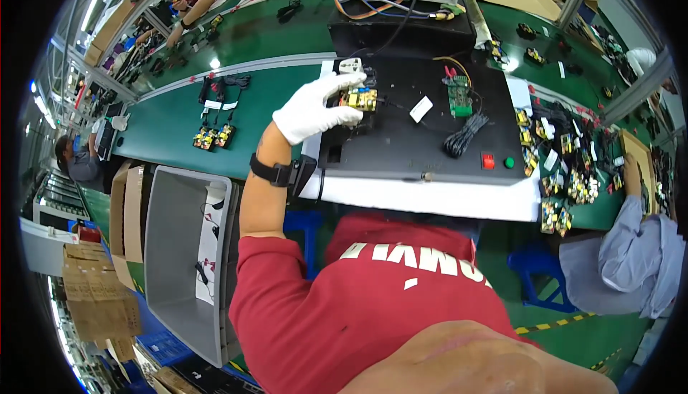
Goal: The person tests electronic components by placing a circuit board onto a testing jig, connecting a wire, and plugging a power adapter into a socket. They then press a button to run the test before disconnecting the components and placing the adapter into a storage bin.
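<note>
On black fixture (430, 143), left hand (315, 111) gripping circuit board (360, 98)

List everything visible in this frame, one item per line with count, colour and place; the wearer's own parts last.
small circuit board: one, yellow parts, on the black fixture under the gloved hand
black test fixture: one, black, centre of bench, red and green buttons at its right front
green circuit board: one, green, on fixture, right of centre
coiled cable: one, black, on fixture
loose boards: a pair, yellow and black, on green bench to the left
board pile: many, mixed, right bench
grey bin: one, grey, lower left
co-worker's sleeve: one, light blue, right
left hand: one, white glove, on the small board
right hand: not in view
</note>
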Demonstrator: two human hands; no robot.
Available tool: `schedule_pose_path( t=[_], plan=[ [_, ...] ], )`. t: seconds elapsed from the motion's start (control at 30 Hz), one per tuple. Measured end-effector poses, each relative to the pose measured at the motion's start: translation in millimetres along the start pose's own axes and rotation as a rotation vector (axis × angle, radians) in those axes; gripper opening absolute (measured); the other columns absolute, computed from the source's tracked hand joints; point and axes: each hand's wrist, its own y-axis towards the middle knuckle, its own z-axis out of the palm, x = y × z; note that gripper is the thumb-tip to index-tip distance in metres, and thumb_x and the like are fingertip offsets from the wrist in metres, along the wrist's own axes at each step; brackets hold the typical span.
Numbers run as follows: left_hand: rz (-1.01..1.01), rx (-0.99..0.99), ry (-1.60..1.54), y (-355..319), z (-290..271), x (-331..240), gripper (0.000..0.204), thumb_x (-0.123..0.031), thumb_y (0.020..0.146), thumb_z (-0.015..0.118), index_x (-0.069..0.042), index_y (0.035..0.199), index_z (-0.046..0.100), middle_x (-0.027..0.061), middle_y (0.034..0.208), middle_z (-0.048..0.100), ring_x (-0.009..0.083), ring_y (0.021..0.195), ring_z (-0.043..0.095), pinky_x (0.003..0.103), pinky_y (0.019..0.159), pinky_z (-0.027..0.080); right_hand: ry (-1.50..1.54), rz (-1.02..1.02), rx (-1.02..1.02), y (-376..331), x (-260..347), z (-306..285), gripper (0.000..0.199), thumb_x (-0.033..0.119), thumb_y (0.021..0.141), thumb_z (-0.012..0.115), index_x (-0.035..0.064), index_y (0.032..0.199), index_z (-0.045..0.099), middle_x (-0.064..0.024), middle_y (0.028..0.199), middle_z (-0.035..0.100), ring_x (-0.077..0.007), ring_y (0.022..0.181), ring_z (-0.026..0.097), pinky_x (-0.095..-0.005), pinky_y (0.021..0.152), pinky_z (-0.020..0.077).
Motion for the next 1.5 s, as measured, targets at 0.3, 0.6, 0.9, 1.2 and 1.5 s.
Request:
schedule_pose_path(
  t=[0.3, 0.6, 0.9, 1.2, 1.5],
  plan=[
    [0.026, -0.054, 0.007, -4.0, -1.4, 10.1, 0.063, -0.015, 0.067, 0.085, -0.004, 0.123, 0.06, 0.0101, 0.117, 0.066, 0.0257, 0.121, 0.055, 0.043, 0.115, 0.025, -0.318, -0.046, -0.228, 21.5, 37.5, -63.0, 0.018, 0.021, 0.093, 0.056, 0.004, 0.091, 0.062, -0.0086, 0.08, 0.067, -0.0181, 0.073, 0.066, -0.0317, 0.062, 0.053],
    [-0.301, -0.007, -0.141, -9.2, -2.9, -10.6, 0.098, 0.005, 0.064, 0.082, -0.002, 0.147, 0.031, 0.0171, 0.127, 0.059, 0.024, 0.123, 0.054, 0.035, 0.105, 0.041, -0.386, 0.09, 0.017, -3.6, 40.6, -32.7, 0.02, 0.021, 0.09, 0.057, 0.0033, 0.088, 0.065, -0.009, 0.077, 0.068, -0.0191, 0.073, 0.068, -0.0334, 0.061, 0.0527],
    [-0.083, -0.011, 0.053, -10.1, -0.2, 7.8, 0.092, -0.005, 0.065, 0.085, 0.0, 0.143, 0.037, 0.019, 0.132, 0.056, 0.0279, 0.127, 0.051, 0.038, 0.108, 0.037, -0.496, -0.042, -0.023, 2.1, 77.1, -7.5, 0.021, 0.02, 0.087, 0.057, 0.0026, 0.084, 0.068, -0.0095, 0.075, 0.07, -0.0201, 0.073, 0.069, -0.035, 0.06, 0.0525],
    [0.112, -0.117, 0.133, -1.1, 2.0, 19.9, 0.072, -0.02, 0.068, 0.085, -0.002, 0.131, 0.054, 0.0141, 0.119, 0.065, 0.0296, 0.123, 0.053, 0.037, 0.106, 0.038, -0.957, -0.17, 0.486, -72.1, 152.4, 19.6, 0.024, 0.02, 0.085, 0.054, 0.0008, 0.086, 0.069, -0.0106, 0.075, 0.07, -0.0219, 0.071, 0.069, -0.0349, 0.062, 0.0518],
    [0.253, -0.196, 0.229, 3.6, 6.7, 9.5, 0.066, -0.026, 0.069, 0.085, -0.003, 0.124, 0.059, 0.0162, 0.112, 0.062, 0.0306, 0.103, 0.06, 0.035, 0.09, 0.048, -0.678, -1.252, -0.292, -194.1, 424.6, 35.1, 0.014, 0.01, 0.09, 0.054, -0.0015, 0.085, 0.06, -0.008, 0.071, 0.062, -0.0122, 0.064, 0.055, -0.0272, 0.06, 0.0432]
  ],
)
